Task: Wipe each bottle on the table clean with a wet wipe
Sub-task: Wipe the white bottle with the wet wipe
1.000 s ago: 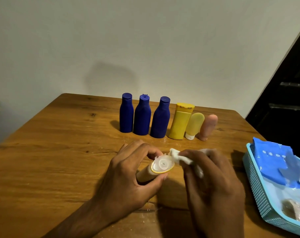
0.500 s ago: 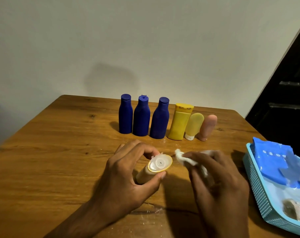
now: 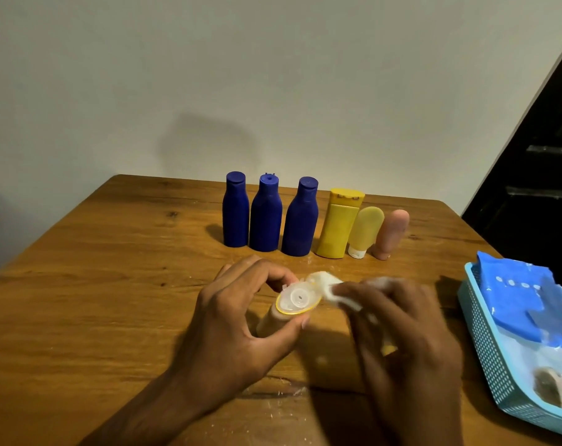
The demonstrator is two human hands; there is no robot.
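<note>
A: Bottle (image 3: 275,318), the small tan one with the clear cap, sits in my left hand (image 3: 238,320). My fingers (image 3: 266,273) curl over its far side and my thumb presses the near side just under the cap.

B: And your right hand?

A: My right hand (image 3: 402,342) pinches the wet wipe (image 3: 324,283); the wad pokes out past my fingertips and touches the cap's far right edge. That hand is blurred, so I can't tell each finger apart.

B: What lies beyond your fingers?

A: Three blue bottles (image 3: 266,217), a yellow bottle (image 3: 337,226), a pale yellow tube (image 3: 365,231) and a pink tube (image 3: 390,233) stand in a row on the wooden table (image 3: 96,284). Off to the right of my right hand sits a light blue basket (image 3: 485,342) holding a blue wipes pack (image 3: 514,291).
</note>
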